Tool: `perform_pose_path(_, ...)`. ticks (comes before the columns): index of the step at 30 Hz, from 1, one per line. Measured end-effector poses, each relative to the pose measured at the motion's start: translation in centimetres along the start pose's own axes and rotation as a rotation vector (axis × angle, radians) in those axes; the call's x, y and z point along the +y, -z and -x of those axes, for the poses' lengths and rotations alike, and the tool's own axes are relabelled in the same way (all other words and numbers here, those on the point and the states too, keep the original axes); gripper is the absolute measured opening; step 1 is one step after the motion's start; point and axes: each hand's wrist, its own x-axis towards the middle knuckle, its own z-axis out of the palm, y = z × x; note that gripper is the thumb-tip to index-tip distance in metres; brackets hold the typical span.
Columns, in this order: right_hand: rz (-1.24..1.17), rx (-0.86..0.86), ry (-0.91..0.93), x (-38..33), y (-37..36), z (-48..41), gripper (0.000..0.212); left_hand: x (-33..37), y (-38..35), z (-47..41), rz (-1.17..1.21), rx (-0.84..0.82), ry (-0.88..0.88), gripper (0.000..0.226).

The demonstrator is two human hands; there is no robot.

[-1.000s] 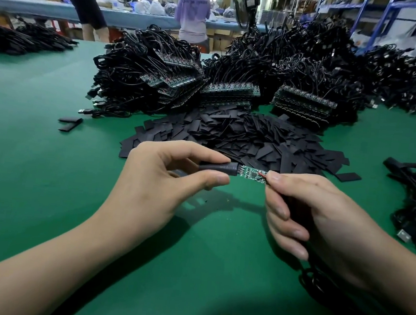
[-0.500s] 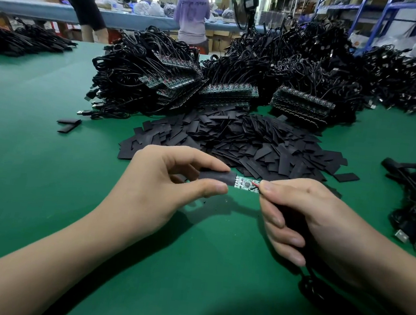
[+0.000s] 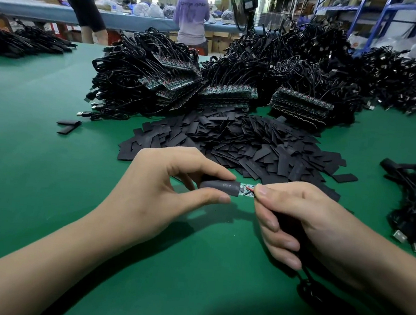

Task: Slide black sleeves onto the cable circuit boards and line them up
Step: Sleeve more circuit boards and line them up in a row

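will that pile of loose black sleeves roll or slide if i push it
Probably slide: the loose sleeves lie flat. They look thin and light, so a push would likely scatter them. The sleeve the left hand pinches is rounded open, so they seem pliable.

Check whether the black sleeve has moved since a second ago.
Yes: the black sleeve slid right along the circuit board, toward the right hand; less board shows.
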Motion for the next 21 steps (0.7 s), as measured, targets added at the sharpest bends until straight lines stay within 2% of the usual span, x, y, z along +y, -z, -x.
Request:
perform_pose_path(7,0.026,-0.039,0.018,0.0,-0.3,0.0,0.043,0.6,-0.4,0.1,-0.039,0.009,-0.086,0.022)
perform_pose_path(14,0.198,0.137,0.156,-0.2,0.0,-0.1,0.022,0.8,-0.3,0.2,-0.075,0.073,-0.099,0.019)
perform_pose_path(21,0.106,0.079,0.108,0.1,0.1,0.0,0.022,1.1,-0.4,0.3,-0.087,0.053,-0.139,0.019)
